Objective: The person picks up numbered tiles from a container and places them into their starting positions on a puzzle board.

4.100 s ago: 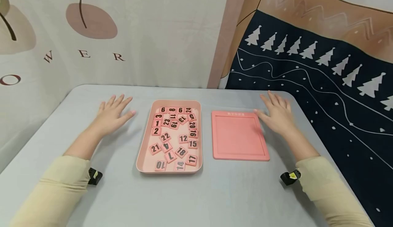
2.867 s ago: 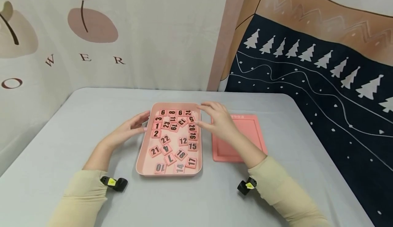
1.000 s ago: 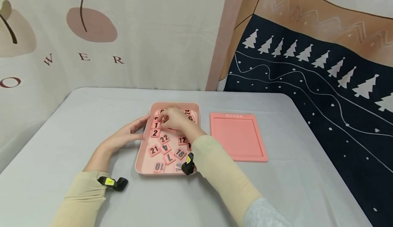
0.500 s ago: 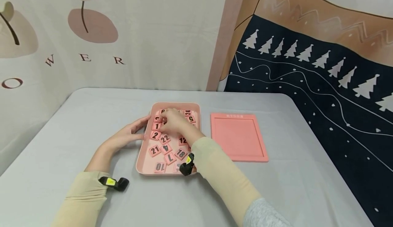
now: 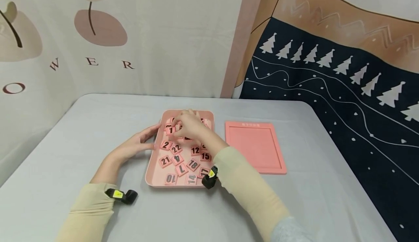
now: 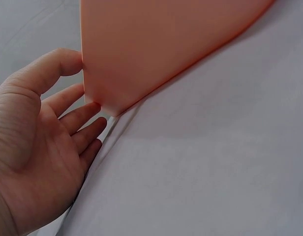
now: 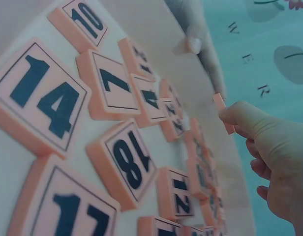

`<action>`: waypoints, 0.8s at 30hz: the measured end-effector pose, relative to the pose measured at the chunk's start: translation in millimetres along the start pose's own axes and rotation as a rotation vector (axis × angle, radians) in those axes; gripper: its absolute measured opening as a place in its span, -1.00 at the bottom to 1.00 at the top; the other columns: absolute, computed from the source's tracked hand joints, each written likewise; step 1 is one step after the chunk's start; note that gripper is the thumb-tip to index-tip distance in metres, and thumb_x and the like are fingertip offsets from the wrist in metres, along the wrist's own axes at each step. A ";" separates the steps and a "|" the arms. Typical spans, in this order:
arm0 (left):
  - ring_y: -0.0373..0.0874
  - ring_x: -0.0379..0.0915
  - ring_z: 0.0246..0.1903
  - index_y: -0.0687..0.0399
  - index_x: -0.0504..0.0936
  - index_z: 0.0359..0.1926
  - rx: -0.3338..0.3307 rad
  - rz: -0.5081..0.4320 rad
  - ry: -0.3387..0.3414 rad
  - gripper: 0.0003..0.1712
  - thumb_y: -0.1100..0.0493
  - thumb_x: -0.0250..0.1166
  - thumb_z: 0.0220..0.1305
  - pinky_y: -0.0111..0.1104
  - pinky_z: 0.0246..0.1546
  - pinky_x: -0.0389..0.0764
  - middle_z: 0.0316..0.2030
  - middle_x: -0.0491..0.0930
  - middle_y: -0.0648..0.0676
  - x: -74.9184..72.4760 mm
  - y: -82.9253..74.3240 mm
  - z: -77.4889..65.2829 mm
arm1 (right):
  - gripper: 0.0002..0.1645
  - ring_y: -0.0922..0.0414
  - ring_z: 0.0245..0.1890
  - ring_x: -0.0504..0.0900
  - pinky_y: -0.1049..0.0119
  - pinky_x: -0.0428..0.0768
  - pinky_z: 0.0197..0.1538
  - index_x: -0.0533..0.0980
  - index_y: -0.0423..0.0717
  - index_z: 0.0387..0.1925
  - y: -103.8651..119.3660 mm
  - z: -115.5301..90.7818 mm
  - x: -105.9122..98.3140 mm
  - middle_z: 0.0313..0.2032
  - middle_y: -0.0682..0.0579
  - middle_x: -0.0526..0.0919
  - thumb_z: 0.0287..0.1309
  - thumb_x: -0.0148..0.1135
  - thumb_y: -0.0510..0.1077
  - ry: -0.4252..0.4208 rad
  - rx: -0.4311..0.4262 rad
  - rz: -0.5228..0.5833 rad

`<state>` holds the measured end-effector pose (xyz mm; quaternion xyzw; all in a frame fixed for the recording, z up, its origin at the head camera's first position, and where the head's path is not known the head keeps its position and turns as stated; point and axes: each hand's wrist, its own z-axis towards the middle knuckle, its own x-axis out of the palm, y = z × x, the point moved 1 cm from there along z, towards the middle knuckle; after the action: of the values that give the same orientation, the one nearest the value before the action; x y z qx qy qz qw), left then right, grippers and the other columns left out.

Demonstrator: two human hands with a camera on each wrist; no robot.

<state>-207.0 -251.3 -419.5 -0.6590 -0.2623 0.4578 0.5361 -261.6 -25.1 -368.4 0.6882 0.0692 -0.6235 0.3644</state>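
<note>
A pink tray (image 5: 152, 167) holds several pink number tiles. My left hand (image 5: 132, 144) rests at its left side; in the left wrist view the thumb and fingertips (image 6: 94, 105) touch the tray's outer wall (image 6: 141, 54), fingers relaxed. Over the tray's upper part, my right hand (image 5: 193, 127) pinches the number tile marked 1 (image 5: 170, 130) between thumb and fingers. Seen from the right wrist, that tile (image 7: 220, 103) is edge-on and raised above the others. Tiles 2 (image 5: 166, 145) and 22 (image 5: 176, 148) lie below the hand. Some upper tiles are hidden behind it.
A flat pink frame board (image 5: 255, 149) with a raised rim lies right of the tray. Both stand on a pale grey cloth-covered table (image 5: 183, 213). A light curtain (image 5: 176, 45) and a dark tree-patterned cloth (image 5: 327, 89) hang behind.
My right hand came from beyond the board to the tray, and has now lifted tile 1 from its place. Tile 2 turned slightly. My left hand moved to the tray's left side and stays there.
</note>
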 end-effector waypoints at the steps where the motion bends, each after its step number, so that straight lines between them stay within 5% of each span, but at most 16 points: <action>1: 0.22 -0.24 0.41 0.22 -0.01 0.48 -0.007 0.001 -0.001 -0.10 0.26 0.27 0.24 0.12 0.35 -0.19 0.44 -0.04 0.28 -0.2 -0.1 0.0 | -0.67 0.13 0.12 0.28 0.12 0.09 0.24 0.62 0.20 -0.22 0.7 -1.6 -3.1 -0.01 0.16 0.47 -0.04 0.44 0.17 -0.006 -0.011 -0.015; 13: 0.23 -0.24 0.41 0.22 -0.01 0.48 -0.012 -0.003 -0.001 -0.10 0.27 0.28 0.24 0.13 0.34 -0.19 0.44 -0.04 0.29 1.3 -1.6 0.9 | -0.66 0.13 0.08 0.27 0.12 0.13 0.12 0.61 0.17 -0.18 -4.7 -31.9 -28.4 0.02 0.13 0.44 -0.03 0.46 0.08 -0.108 -0.072 -0.037; 24: 0.23 -0.24 0.41 0.21 -0.01 0.48 -0.009 0.004 -0.013 -0.11 0.26 0.27 0.25 0.12 0.35 -0.20 0.44 -0.05 0.28 1.4 -2.0 -0.9 | -0.69 0.10 0.01 0.27 0.05 0.10 0.10 0.62 0.12 -0.25 -39.4 -66.8 -44.1 -0.02 0.06 0.44 -0.10 0.50 -0.01 -0.233 -0.083 0.026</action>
<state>-205.3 -249.9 -418.0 -0.6589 -0.2664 0.4620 0.5305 -238.7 58.6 -347.6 0.5963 0.0433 -0.6912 0.4061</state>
